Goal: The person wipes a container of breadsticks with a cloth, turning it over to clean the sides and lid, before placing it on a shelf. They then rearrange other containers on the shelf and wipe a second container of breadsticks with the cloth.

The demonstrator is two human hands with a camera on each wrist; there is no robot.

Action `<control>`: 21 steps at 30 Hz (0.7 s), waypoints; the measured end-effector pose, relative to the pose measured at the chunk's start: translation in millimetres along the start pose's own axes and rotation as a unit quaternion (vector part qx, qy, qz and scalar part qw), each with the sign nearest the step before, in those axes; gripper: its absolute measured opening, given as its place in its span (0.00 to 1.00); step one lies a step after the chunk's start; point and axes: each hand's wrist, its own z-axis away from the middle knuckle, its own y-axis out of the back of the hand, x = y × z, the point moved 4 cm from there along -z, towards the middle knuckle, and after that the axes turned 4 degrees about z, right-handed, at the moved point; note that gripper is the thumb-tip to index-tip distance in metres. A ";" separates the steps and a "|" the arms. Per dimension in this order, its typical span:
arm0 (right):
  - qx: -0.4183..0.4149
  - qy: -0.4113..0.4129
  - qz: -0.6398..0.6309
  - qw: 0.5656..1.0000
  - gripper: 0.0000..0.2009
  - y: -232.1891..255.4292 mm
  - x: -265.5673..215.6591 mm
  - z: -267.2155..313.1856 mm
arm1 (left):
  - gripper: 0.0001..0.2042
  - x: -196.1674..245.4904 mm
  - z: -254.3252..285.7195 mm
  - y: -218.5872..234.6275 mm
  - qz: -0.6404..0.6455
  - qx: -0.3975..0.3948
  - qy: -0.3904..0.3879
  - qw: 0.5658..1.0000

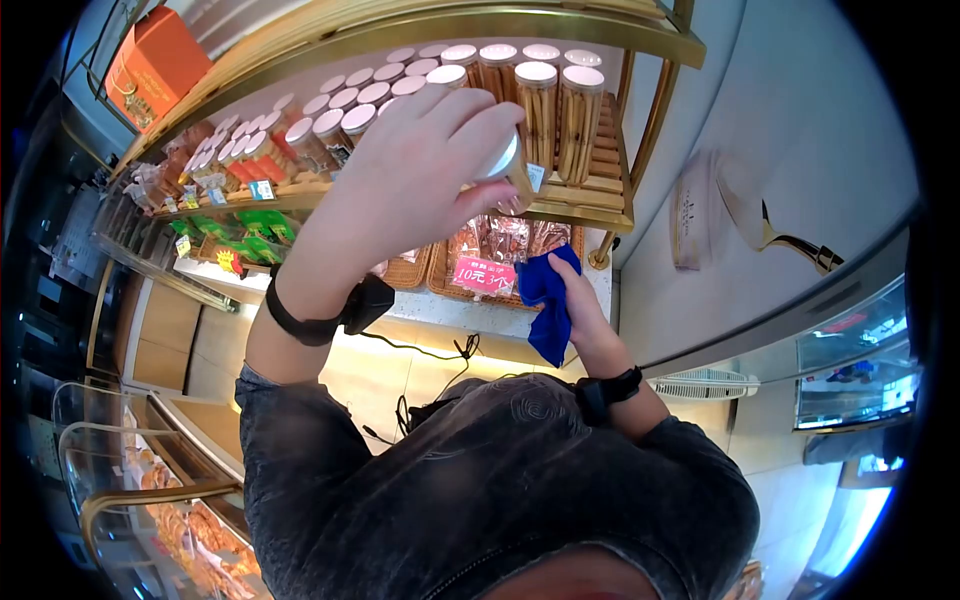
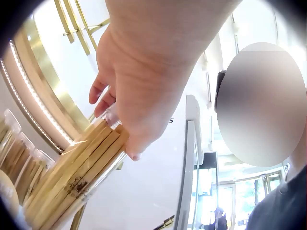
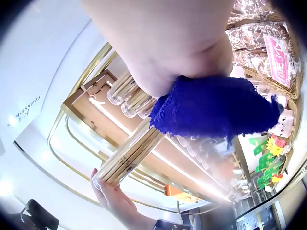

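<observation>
My left hand [image 1: 430,165] reaches up in front of the shelf and grips a clear jar [image 1: 519,188] of long, pale biscuit-like sticks by one end. In the left wrist view that jar [image 2: 79,175] slants down and away from the left hand [image 2: 136,105], thumb on one side and fingers on the other. The right wrist view shows the same jar [image 3: 129,155] from below. Lower down, my right hand [image 1: 590,310] holds a crumpled blue cloth [image 1: 548,305]. Up close, the cloth [image 3: 216,105] hides most of the right hand's fingers.
Rows of jars with pale lids [image 1: 343,98] fill the gold-framed wooden shelf [image 1: 606,150]. Beneath it, a wicker basket [image 1: 437,283] holds wrapped snacks behind a pink price sign [image 1: 485,275]. An orange gift bag [image 1: 155,70] stands on the upper shelf. A pale wall [image 1: 760,110] borders the right side.
</observation>
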 end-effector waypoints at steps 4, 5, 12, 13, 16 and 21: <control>0.000 -0.026 0.003 1.000 0.14 -5.9 -2.9 11.5 | 0.28 -23.1 -3.9 -2.8 -0.013 0.029 -0.025 0.999; 0.003 -0.026 0.006 1.000 0.14 -5.0 -3.3 12.4 | 0.28 -27.7 -4.0 -4.2 -0.017 0.036 -0.029 0.999; 0.011 -0.036 -0.005 0.999 0.14 -7.1 -2.1 17.9 | 0.26 -48.1 -6.4 -15.3 -0.023 0.071 -0.025 0.997; 0.027 -0.041 -0.008 0.999 0.14 -8.2 -2.8 18.6 | 0.26 -51.2 -7.0 -16.9 -0.029 0.073 -0.022 0.997; 0.020 -0.037 -0.006 0.999 0.14 -7.7 -2.8 20.0 | 0.26 -59.0 -6.6 -21.1 -0.040 0.082 -0.011 0.996; 0.025 -0.007 0.003 1.000 0.15 -8.5 0.8 20.0 | 0.27 -71.7 -7.5 -31.0 -0.051 0.089 0.001 0.995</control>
